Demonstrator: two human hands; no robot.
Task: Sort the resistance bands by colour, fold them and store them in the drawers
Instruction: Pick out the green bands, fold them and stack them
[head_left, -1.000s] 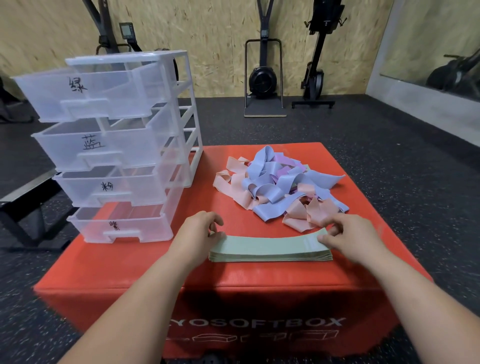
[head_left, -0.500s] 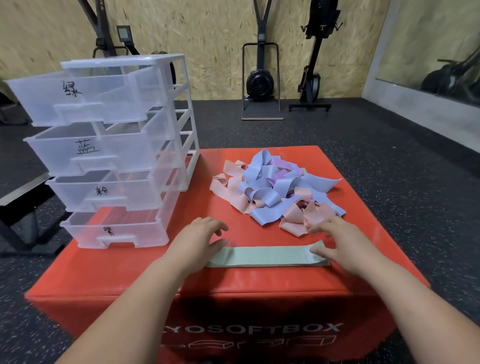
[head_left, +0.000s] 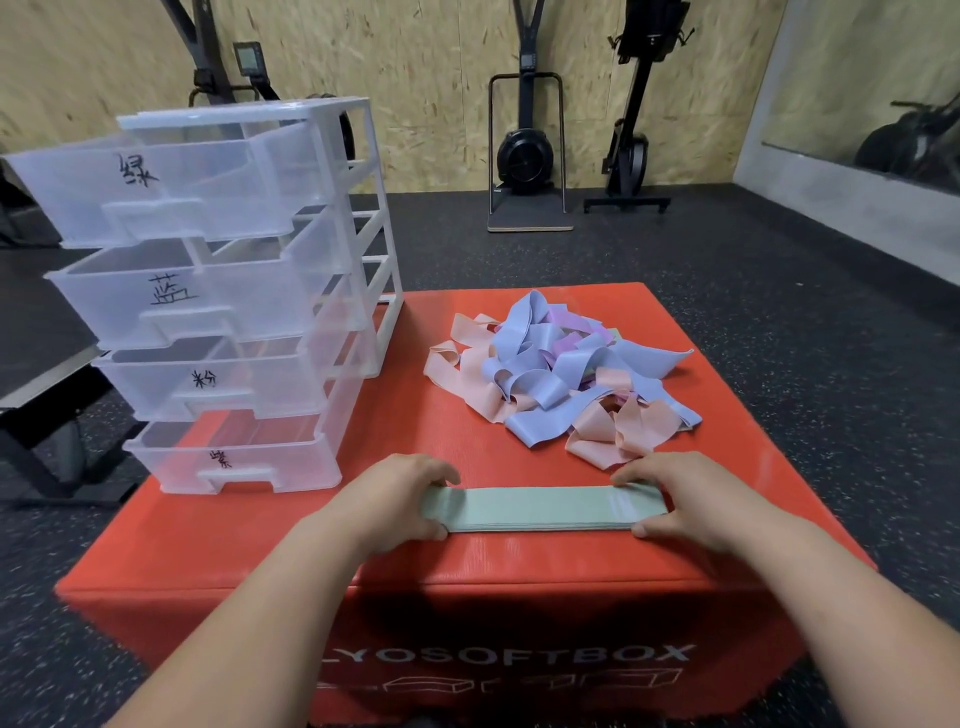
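Head view: a stack of green bands (head_left: 535, 512) lies flat and straight across the red box (head_left: 467, 566), parallel to its front edge, with a bare red strip between. The left hand (head_left: 400, 499) grips the stack's left end, fingers curled over the far edge and thumb on the near edge. The right hand (head_left: 680, 499) grips the right end the same way.

Just behind the right hand, a loose pile of pink, blue and purple bands (head_left: 561, 374) spreads toward the box's right edge. The clear drawer unit (head_left: 376, 234) stands on the back left corner, all four drawers pulled out. The bottom drawer (head_left: 234, 462) is near the left hand, apart from it. A bare red lane runs between unit and pile.
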